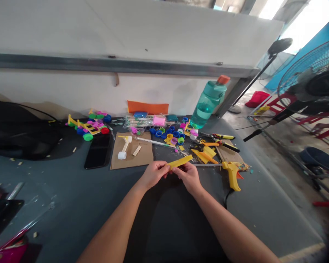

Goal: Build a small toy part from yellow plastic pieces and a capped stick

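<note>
Between my two hands is a narrow yellow strip (182, 161), its free end slanting up to the right. My left hand (155, 174) pinches the strip's left end. My right hand (189, 178) grips it from below, thumb against its near edge. Just left of the hands lies a piece of brown cardboard (142, 160), bearing small stick pieces (137, 150) and a stick assembly with white bottle caps (122, 155). Beyond the hands sit several coloured bottle caps (170, 136). Yellow scraps (208, 153) lie to the right, near a yellow glue gun (231, 175).
A teal water bottle (207, 106) stands by the wall. A black phone (98, 151) lies left of the cardboard, below stick-and-cap models (90, 128). Pliers and a cutter (224, 137) rest at the right. A black bag (19, 128) is far left; a fan (318, 80) stands beyond the table's right edge.
</note>
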`<state>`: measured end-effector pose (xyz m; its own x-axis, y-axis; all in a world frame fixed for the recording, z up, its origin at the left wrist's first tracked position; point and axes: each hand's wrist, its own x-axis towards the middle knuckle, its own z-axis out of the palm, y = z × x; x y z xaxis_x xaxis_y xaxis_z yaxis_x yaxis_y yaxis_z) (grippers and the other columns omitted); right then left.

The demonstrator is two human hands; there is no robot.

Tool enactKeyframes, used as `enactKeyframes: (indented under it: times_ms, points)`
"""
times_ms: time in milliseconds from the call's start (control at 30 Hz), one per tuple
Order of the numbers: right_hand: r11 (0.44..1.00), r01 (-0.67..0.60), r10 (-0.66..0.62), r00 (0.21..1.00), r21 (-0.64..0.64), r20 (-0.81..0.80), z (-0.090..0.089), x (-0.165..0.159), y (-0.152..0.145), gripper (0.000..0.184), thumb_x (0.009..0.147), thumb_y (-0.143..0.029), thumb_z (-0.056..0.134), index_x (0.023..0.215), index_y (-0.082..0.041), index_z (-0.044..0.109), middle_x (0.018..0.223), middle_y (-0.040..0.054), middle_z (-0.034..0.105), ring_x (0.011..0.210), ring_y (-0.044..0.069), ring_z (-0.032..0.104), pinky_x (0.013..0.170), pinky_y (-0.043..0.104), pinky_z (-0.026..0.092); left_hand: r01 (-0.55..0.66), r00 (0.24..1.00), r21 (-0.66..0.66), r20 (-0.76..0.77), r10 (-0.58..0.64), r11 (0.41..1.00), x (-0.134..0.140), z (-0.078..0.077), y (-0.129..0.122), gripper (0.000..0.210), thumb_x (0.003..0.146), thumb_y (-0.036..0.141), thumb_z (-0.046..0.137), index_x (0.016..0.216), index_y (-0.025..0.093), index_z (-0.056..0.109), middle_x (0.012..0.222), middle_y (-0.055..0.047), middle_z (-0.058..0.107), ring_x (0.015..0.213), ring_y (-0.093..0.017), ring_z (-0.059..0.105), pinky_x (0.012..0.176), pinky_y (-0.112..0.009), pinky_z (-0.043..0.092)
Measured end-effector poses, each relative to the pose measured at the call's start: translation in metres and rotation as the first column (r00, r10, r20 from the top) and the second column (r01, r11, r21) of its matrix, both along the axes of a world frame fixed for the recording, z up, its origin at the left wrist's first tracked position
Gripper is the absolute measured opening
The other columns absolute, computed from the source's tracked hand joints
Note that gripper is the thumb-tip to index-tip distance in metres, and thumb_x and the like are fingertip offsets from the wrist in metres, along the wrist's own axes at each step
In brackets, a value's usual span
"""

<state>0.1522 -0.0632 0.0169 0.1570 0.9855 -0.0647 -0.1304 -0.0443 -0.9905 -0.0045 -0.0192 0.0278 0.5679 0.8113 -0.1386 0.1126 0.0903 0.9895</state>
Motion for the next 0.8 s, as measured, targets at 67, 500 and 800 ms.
enactKeyframes:
  times_ms: [67,500,800]
  points:
    - [1.0,0.004,-0.004,1.0,-0.005,-0.001,0.0013,0.0003,0.0001,0.028,0.06,-0.04,0.081,0.072,-0.017,0.07,0.061,0.0017,0.068,0.048,0.012,0.051,0.042,0.022,0.036,0.027,1.0,-0.001,0.001,-0.027,1.0,-0.0003,-0.0001,-0.0004,0.031,0.084,0.038,0.054,0.065,0.015,0.062,0.056,0.002,0.051,0.058,-0.011,0.046,0.058,-0.024,0.034]
    - [0.997,0.074,-0.073,0.995,-0.004,0.066,-0.0036,0.0033,-0.0002,0.023,0.067,-0.038,0.076,0.069,-0.016,0.068,0.056,-0.001,0.062,0.045,0.009,0.045,0.042,0.021,0.032,0.05,0.998,0.054,-0.03,-0.048,0.997,0.0007,0.0008,-0.0022,0.032,0.085,0.042,0.055,0.069,0.015,0.062,0.06,0.001,0.054,0.06,-0.012,0.048,0.058,-0.024,0.034]
    - [0.998,0.065,-0.065,0.994,-0.002,0.091,-0.0019,0.0027,-0.0001,0.026,0.069,-0.039,0.074,0.062,-0.018,0.062,0.054,-0.002,0.059,0.047,0.009,0.044,0.043,0.021,0.032,0.057,0.996,0.145,-0.078,-0.046,0.988,0.0037,-0.0019,-0.0034,0.03,0.086,0.037,0.054,0.065,0.016,0.058,0.062,0.001,0.055,0.061,-0.012,0.048,0.06,-0.024,0.035]
